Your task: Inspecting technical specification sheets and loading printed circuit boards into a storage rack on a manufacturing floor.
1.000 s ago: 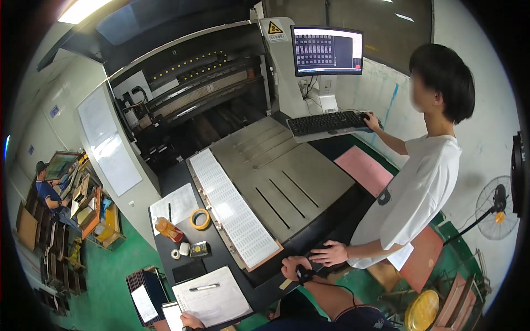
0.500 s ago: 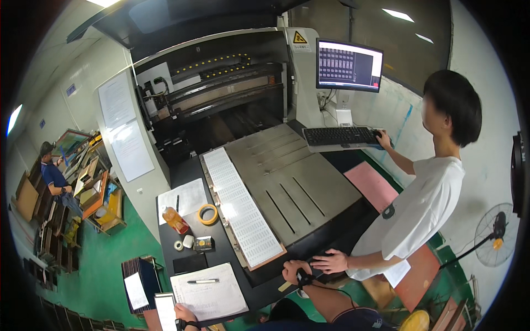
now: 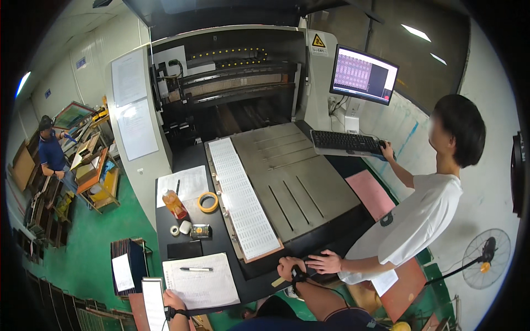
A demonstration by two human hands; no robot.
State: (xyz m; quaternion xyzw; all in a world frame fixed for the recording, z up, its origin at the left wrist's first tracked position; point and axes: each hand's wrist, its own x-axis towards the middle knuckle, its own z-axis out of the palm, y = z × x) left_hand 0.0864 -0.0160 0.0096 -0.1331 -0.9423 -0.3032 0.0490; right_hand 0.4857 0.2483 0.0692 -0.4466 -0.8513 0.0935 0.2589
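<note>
The white slab (image 3: 153, 307) could be dropped if its edge is gripped too loosely by the left hand (image 3: 175, 300), and the loose pen (image 3: 196, 269) on the paper pad (image 3: 204, 288) could be rolled off by a knock. The slab is held just left of the pad, bent fingers closed at its edge. Right of the pad, the right hand (image 3: 287, 268) is rested, forearm slanted inward, fingers curled; whether anything is gripped cannot be told.
</note>
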